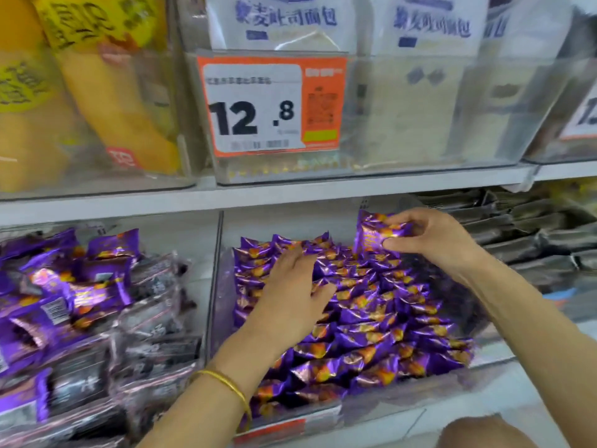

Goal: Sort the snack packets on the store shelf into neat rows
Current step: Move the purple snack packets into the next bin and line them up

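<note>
above bin [221,302], tag [255,105] reads 12.8; right grip [433,240] pinches purple packet [371,234], left grip [290,292] flat.

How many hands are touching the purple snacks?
2. The left hand rests flat on the rows of purple packets; the right hand pinches one lifted packet at the back right.

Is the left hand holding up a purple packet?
No, the left hand lies flat on the rows of packets; the right hand pinches the raised purple packet.
</note>
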The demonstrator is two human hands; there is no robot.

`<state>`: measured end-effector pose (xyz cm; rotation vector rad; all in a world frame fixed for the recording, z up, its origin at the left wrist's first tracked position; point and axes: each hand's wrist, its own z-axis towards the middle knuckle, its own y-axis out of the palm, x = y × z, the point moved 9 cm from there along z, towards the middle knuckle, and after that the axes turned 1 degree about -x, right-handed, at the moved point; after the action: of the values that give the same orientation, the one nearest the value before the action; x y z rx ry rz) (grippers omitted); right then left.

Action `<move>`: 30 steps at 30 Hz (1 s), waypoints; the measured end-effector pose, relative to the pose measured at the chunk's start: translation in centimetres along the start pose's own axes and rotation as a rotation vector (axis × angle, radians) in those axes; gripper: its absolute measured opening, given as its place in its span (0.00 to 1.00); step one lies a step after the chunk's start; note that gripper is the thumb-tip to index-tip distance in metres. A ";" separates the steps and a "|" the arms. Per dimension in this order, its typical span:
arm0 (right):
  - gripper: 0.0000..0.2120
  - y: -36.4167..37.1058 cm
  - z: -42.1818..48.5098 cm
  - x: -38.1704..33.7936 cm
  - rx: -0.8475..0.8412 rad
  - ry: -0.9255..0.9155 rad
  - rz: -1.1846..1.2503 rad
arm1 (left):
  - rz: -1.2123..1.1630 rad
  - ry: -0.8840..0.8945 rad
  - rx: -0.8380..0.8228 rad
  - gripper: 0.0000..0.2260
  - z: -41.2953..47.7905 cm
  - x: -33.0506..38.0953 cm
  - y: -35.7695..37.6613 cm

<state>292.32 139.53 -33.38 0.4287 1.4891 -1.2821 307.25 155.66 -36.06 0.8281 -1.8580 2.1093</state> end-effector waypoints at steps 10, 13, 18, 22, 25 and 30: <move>0.16 4.7 5.4 3.5 -0.281 0.034 -0.096 | 0.185 -0.061 -0.178 0.29 0.8 -0.5 2.4; 0.16 4.7 5.2 4.2 -0.279 0.065 -0.007 | 0.193 -0.066 -0.188 0.29 0.8 -0.6 2.5; 0.19 5.7 4.9 4.6 -0.285 0.050 -0.070 | 0.173 -0.057 -0.167 0.29 0.7 -0.5 2.6; 0.29 6.2 4.6 4.5 -0.227 0.009 -0.213 | 0.179 -0.057 -0.181 0.29 0.7 -0.5 2.7; 0.30 5.5 4.0 4.1 -0.129 -0.003 -0.371 | 0.176 -0.063 -0.189 0.29 0.5 -0.4 2.8; 0.32 5.4 2.8 3.6 0.016 0.060 -0.304 | 0.175 -0.066 -0.191 0.29 0.4 -0.3 2.8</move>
<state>296.63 137.78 -38.61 0.2586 1.6409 -1.5299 306.21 154.84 -38.57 0.7223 -2.1986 1.9797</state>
